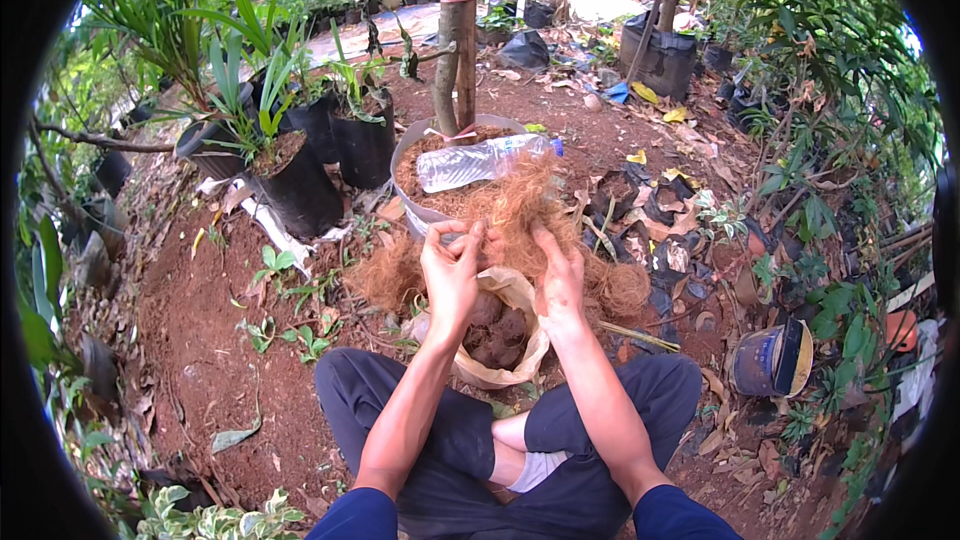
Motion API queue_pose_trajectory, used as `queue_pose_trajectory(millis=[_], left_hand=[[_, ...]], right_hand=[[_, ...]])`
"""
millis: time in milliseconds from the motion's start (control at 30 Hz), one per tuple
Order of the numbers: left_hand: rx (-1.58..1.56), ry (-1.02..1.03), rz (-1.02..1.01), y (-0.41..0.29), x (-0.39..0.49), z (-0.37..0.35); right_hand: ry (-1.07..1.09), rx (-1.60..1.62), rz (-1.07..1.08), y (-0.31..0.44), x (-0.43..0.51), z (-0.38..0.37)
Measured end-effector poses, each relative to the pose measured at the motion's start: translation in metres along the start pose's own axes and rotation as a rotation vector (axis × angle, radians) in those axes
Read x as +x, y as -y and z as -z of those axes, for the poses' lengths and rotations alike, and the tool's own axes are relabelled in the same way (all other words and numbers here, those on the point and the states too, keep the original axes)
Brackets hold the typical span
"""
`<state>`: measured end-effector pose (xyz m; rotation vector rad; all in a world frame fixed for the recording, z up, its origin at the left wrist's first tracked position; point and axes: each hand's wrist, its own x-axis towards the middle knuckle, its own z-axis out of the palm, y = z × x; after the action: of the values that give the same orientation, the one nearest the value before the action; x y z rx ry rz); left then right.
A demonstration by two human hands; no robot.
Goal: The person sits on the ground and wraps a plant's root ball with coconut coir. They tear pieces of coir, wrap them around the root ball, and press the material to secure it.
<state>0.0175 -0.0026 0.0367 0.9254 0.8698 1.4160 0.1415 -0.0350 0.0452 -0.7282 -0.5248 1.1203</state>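
Note:
My right hand (pixel 561 274) grips a loose clump of brown coconut fibre (pixel 529 199). At the clump's left edge, the thumb and fingers of my left hand (pixel 450 270) are pinched together on what seem to be thin strands. Below and between both hands stands an open pale sack (pixel 517 371), its rim folded out. Several round, dark brown fibrous balls (pixel 495 337) lie inside it. More fibre spreads on the ground behind the sack, one heap (pixel 386 274) to the left and another (pixel 619 289) to the right.
Behind the fibre, a clear plastic bottle (pixel 472 165) lies on a round planter (pixel 409 202) around a tree trunk (pixel 454 37). Black potted plants (pixel 300 191) stand at left. A blue tub (pixel 765 360) lies on its side at right. Dry leaves litter the red soil.

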Motion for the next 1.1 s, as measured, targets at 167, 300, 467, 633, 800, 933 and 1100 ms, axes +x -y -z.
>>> queue_pose_trajectory(millis=[167, 300, 467, 633, 800, 933, 1100], left_hand=[[0.043, -0.004, -0.003, 0.002, 0.0, 0.002], [-0.06, -0.03, 0.063, -0.008, -0.014, -0.01], [0.325, -0.065, -0.263, -0.006, -0.027, -0.03], [0.112, -0.165, -0.05, 0.0, -0.012, -0.013], [0.277, -0.186, -0.215, -0.001, -0.001, -0.003], [0.367, -0.095, -0.334, -0.004, -0.006, -0.006], [0.284, 0.029, -0.249, 0.004, -0.012, -0.012]], right_hand=[[-0.116, -0.173, 0.086, -0.012, -0.012, -0.012], [-0.206, -0.124, 0.153, -0.015, -0.016, -0.014], [-0.056, -0.378, 0.206, -0.027, -0.016, -0.005], [-0.039, -0.837, 0.151, -0.04, -0.022, -0.008], [-0.089, -0.841, 0.621, -0.019, -0.026, -0.015], [-0.011, -1.051, 0.705, 0.003, -0.014, -0.01], [-0.009, -0.893, 0.335, 0.0, -0.008, -0.01]])
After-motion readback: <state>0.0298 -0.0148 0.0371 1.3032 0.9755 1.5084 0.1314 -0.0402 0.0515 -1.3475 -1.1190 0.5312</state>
